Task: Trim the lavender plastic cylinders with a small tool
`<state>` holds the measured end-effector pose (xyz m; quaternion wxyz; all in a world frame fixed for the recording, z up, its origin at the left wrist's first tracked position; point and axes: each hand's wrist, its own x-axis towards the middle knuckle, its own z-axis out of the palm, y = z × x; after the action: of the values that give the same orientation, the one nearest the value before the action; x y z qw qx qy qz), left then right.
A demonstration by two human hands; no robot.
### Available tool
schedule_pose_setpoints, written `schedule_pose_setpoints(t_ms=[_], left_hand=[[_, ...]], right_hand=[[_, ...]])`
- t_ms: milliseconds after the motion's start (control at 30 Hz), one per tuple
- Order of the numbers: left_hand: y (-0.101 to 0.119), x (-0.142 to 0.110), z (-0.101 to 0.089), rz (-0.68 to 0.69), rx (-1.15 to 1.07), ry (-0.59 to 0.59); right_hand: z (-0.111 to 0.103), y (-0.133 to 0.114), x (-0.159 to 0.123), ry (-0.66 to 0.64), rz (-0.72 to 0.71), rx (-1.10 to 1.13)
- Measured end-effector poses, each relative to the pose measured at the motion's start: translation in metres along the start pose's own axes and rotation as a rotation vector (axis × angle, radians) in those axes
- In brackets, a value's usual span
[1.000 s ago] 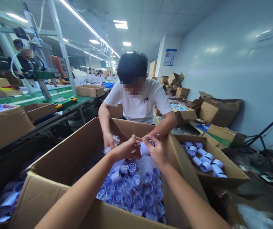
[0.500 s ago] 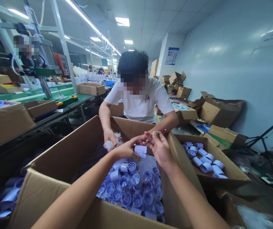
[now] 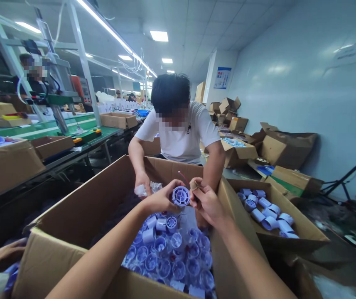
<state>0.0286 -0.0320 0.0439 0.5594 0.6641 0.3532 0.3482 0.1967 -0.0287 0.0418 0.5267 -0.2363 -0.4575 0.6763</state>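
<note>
My left hand (image 3: 164,198) is gripping a lavender cup (image 3: 181,197), fingers curling around its side, and I'm holding it above the big cardboard box (image 3: 81,209) in front of me. Half a second ago its plain side wall was facing me; now I'm showing myself the spoked end, and thin wires (image 3: 183,177), one of them reddish, are sticking up behind it. As I judge it, that turn is putting the spokes and wires where I'm able to see and reach them. My right hand (image 3: 207,202) is bending thumb and fingers close together just beside the cup; I cannot tell whether I'm pinching anything.

The co-worker opposite is now reaching a hand (image 3: 202,221) down behind my right one, while the other is holding crumpled clear plastic (image 3: 153,189). Another person's hand (image 3: 5,254) is newly appearing at the left edge. Below, more cups (image 3: 164,268) are filling the box floor.

As for writing, a blue-and-white poster (image 3: 222,78) is carrying characters too small for me to read, a pale wall sign (image 3: 350,56) is staying blurred, and the shirt's dark print (image 3: 189,129) is showing no readable brand.
</note>
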Motion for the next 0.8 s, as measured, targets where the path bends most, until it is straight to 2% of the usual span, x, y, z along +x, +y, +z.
schedule_pose_setpoints(t_ms=[100, 200, 267, 333, 433, 533, 800], left_hand=[[-0.003, 0.003, -0.003, 0.055, 0.192, 0.075], [-0.006, 0.008, -0.012, 0.137, 0.369, 0.233], [-0.008, 0.010, -0.019, 0.177, 0.472, 0.331], [-0.010, 0.012, -0.025, 0.185, 0.514, 0.379], [-0.012, 0.012, -0.030, 0.157, 0.466, 0.407], [-0.015, 0.012, -0.032, 0.124, 0.402, 0.429], [-0.012, 0.011, -0.029, 0.052, 0.220, 0.356]], right_hand=[[0.001, 0.000, 0.000, -0.039, 0.016, 0.012], [0.001, -0.004, -0.004, -0.064, 0.051, 0.060], [0.000, -0.008, -0.007, -0.129, 0.104, 0.071], [-0.002, -0.011, -0.011, -0.217, 0.160, 0.062], [-0.004, -0.012, -0.015, -0.331, 0.220, 0.041], [-0.004, -0.008, -0.015, -0.393, 0.240, 0.031], [-0.008, -0.003, -0.013, -0.376, 0.162, -0.015]])
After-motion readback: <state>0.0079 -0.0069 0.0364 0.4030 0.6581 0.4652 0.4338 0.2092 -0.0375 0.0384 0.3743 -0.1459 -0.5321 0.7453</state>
